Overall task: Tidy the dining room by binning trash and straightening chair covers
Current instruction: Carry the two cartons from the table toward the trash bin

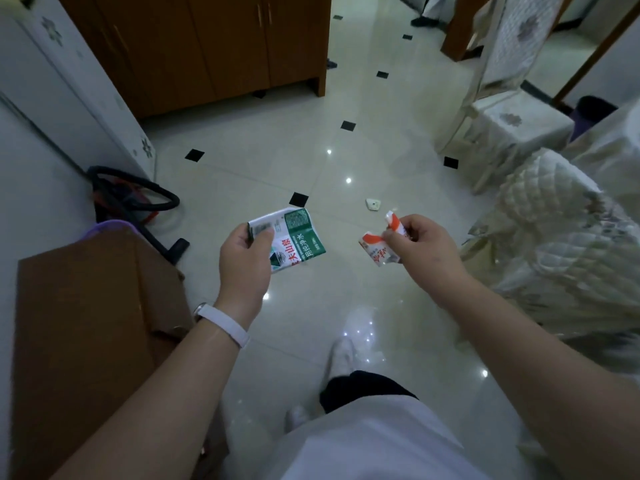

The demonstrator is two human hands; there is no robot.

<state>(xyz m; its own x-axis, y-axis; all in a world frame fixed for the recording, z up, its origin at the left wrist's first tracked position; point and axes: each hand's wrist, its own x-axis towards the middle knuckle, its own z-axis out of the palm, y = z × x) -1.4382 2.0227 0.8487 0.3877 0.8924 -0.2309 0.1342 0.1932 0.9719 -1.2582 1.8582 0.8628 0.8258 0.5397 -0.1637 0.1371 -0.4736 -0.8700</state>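
Note:
My left hand (244,258) pinches a flattened green and white water label (294,237) by its left edge, held above the tiled floor. My right hand (419,244) grips a crumpled orange and white wrapper (375,247) between thumb and fingers. A small white scrap (373,204) lies on the floor just beyond the two hands. A chair with a quilted cream cover (554,244) stands close on my right. A second covered chair (512,109) stands farther back on the right.
A brown cardboard box (93,323) sits at my lower left, with a purple rim (104,227) behind it. A black hose and red item (131,199) lie by the white appliance (52,98). A wooden cabinet (207,46) stands ahead. A dark bin (594,110) sits far right.

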